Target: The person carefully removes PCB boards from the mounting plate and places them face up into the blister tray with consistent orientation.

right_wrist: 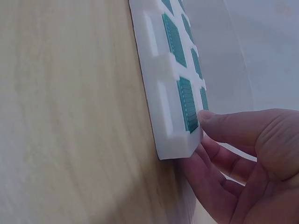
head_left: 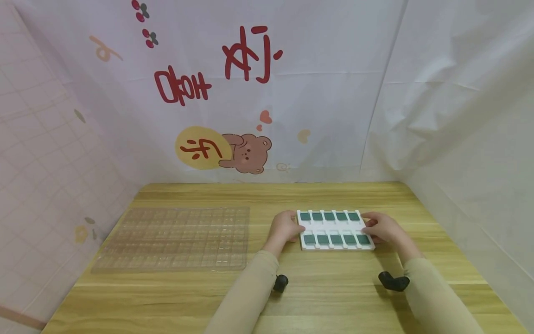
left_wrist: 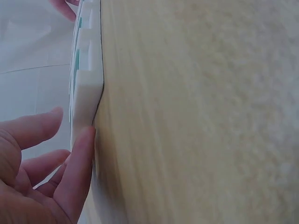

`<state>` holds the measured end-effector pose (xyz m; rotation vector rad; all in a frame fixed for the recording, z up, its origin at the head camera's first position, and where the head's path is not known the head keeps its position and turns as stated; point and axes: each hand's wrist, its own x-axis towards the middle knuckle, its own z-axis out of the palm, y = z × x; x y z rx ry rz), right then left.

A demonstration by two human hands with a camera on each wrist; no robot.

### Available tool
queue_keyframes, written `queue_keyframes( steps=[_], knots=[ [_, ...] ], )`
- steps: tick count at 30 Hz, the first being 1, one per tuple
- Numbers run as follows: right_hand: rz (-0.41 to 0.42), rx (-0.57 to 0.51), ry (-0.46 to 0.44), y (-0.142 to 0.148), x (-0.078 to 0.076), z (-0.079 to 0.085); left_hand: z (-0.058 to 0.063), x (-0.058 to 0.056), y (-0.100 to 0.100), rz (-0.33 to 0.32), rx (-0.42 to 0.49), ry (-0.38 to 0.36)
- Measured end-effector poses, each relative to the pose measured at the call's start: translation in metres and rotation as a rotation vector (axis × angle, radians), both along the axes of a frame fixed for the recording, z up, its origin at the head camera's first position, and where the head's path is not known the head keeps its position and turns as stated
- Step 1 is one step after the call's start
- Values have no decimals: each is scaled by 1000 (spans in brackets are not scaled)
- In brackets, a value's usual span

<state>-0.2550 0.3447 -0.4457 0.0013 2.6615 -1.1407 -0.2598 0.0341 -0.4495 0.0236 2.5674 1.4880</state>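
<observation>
A white tray (head_left: 333, 226) with two rows of small green rectangular pieces (head_left: 329, 216) lies between both hands on the right half of the table. My left hand (head_left: 284, 229) holds its left end, the thumb over the edge; in the left wrist view a fingertip (left_wrist: 88, 135) meets the tray's end. At the opposite end, my right hand (head_left: 383, 227) grips the tray with the thumb on top and the other fingers partly hidden below. The right wrist view shows fine ridges on the green pieces (right_wrist: 188, 105), set in slots of the tray.
A clear plastic tray (head_left: 175, 239) with many small compartments lies on the left of the wooden table (head_left: 325, 301). White printed sheets (head_left: 317, 93) hang behind and at both sides. Black devices (head_left: 393, 281) sit at both wrists.
</observation>
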Motion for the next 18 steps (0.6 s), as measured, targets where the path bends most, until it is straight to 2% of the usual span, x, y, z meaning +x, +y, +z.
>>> queue_keyframes(
  steps=[5, 18],
  knots=[
    [8, -17, 5, -5, 2, 0, -3, -1, 1, 11, 19, -7],
    [1, -36, 27, -14, 7, -3, -4, 2, -4, 6, -75, 45]
  ],
)
